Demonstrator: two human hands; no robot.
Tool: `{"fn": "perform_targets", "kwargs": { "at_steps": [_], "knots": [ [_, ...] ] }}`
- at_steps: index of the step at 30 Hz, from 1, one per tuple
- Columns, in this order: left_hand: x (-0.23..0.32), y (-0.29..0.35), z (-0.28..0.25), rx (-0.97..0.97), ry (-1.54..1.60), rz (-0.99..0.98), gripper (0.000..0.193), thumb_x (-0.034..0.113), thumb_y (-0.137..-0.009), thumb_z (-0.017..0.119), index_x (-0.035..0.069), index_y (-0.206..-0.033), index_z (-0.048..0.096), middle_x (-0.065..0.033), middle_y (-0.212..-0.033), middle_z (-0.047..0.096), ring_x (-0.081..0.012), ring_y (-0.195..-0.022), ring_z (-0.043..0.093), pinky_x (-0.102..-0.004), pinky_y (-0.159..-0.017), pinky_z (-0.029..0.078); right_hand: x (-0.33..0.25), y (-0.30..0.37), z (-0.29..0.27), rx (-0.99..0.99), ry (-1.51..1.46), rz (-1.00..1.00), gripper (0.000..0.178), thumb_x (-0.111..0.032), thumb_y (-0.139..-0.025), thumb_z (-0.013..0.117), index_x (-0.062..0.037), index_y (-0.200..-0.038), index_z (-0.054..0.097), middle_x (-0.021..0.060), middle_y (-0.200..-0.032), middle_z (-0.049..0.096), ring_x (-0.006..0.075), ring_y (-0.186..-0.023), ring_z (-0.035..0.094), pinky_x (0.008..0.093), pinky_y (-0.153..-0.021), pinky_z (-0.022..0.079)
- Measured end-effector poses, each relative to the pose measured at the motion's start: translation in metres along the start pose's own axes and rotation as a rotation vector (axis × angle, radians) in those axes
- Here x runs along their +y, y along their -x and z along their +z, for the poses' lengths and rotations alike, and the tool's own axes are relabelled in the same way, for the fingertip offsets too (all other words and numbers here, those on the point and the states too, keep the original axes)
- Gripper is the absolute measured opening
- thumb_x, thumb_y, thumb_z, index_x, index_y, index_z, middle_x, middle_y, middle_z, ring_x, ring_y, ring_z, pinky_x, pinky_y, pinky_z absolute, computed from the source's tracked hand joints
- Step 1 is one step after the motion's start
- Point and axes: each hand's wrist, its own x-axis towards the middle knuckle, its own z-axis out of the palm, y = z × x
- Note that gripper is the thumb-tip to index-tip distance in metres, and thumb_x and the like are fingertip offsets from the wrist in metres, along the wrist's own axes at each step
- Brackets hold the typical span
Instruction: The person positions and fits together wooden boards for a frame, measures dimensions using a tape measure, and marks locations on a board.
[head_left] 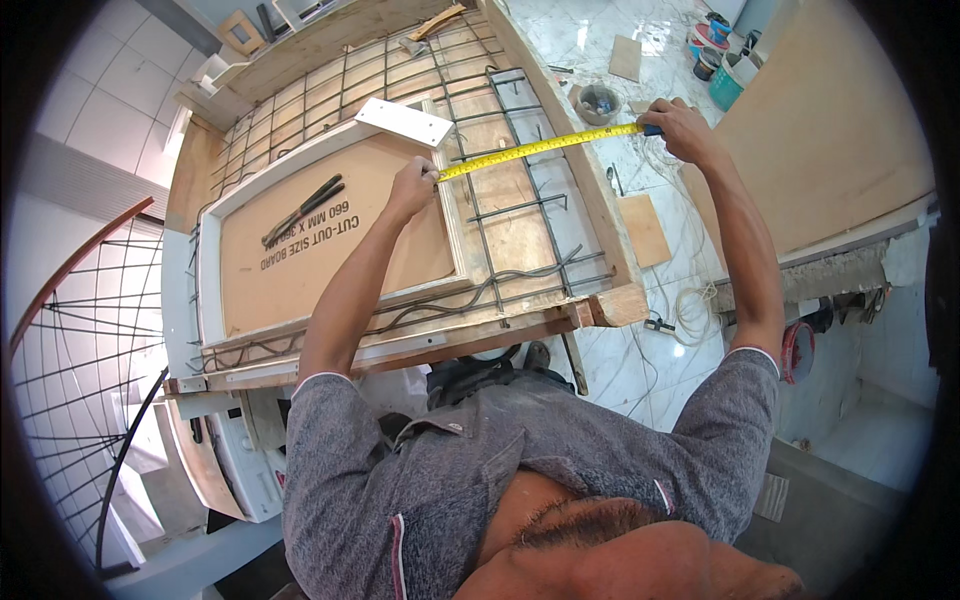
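Observation:
A yellow tape measure [540, 148] is stretched between my two hands across the right part of a wooden form with a rebar grid. My left hand [415, 188] pinches the tape's end at the right edge of a white-framed brown board [300, 290]. Beyond the form's right side, my right hand [684, 130] is closed round the dark blue tape case. Pincers with dark handles [303, 210] lie on the brown board. A white strip with holes [405, 121] rests across the frame's far right corner, just beyond my left hand.
Steel bars [500, 190] cross inside the form, whose right side board [600, 215] runs away from me. On the tiled floor to the right are a grey bucket [598, 103], paint pails [712, 50], a loose wood piece [642, 230] and cable. A large plywood sheet [830, 150] stands farther right.

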Motion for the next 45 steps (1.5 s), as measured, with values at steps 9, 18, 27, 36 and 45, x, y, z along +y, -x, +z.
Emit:
{"fn": "perform_targets", "kwargs": {
  "at_steps": [9, 18, 27, 36, 45],
  "knots": [
    [0.028, 0.020, -0.070, 0.028, 0.506, -0.030, 0.016, 0.011, -0.090, 0.054, -0.001, -0.100, 0.053, -0.0095, -0.086, 0.059, -0.0155, -0.072, 0.061, -0.0259, -0.065, 0.052, -0.032, 0.005, -0.051, 0.022, -0.072, -0.148, 0.035, 0.000, -0.076, 0.056, -0.0143, -0.107, 0.063, 0.0056, -0.103, 0.058, 0.0271, -0.097, 0.056, 0.0382, -0.079, 0.047],
    [0.055, 0.090, -0.227, 0.197, 0.748, 0.165, 0.027, 0.020, -0.089, 0.061, 0.000, -0.106, 0.055, -0.0047, -0.092, 0.056, -0.0139, -0.086, 0.056, -0.0265, -0.078, 0.049, -0.207, -0.020, -0.146, -0.032, -0.251, -0.533, 0.041, -0.001, -0.068, 0.058, -0.0115, -0.107, 0.052, 0.0084, -0.109, 0.057, 0.0318, -0.095, 0.059, 0.0402, -0.075, 0.049],
    [0.021, 0.120, -0.355, 0.295, 0.920, 0.392, 0.030, 0.021, -0.089, 0.061, -0.002, -0.105, 0.051, -0.0094, -0.092, 0.058, -0.0161, -0.080, 0.058, -0.0260, -0.073, 0.051, -0.458, -0.111, -0.178, -0.340, -0.654, -0.729, 0.046, -0.005, -0.066, 0.062, -0.0080, -0.111, 0.054, 0.0136, -0.111, 0.056, 0.0266, -0.092, 0.061, 0.0347, -0.081, 0.049],
    [-0.110, 0.188, -0.460, 0.086, 0.732, 0.130, 0.078, 0.065, -0.085, 0.046, -0.001, -0.124, 0.035, -0.0171, -0.111, 0.051, -0.0268, -0.101, 0.053, -0.0411, -0.086, 0.048, -0.716, -0.215, -0.168, -0.315, -1.138, -0.426, 0.057, -0.015, -0.080, 0.065, -0.0035, -0.133, 0.044, 0.0114, -0.108, 0.059, 0.0211, -0.104, 0.057, 0.0305, -0.089, 0.045],
    [-0.191, 0.218, -0.601, 0.224, 0.432, -0.097, 0.056, 0.055, -0.093, 0.040, 0.007, -0.115, 0.055, -0.0107, -0.099, 0.057, -0.0193, -0.091, 0.055, -0.0329, -0.080, 0.049, -0.892, -0.292, -0.158, -0.437, -1.407, -0.526, 0.039, -0.024, -0.097, 0.044, -0.0028, -0.130, 0.047, 0.0115, -0.110, 0.059, 0.0189, -0.090, 0.062, 0.0280, -0.069, 0.055]
  ]
}}
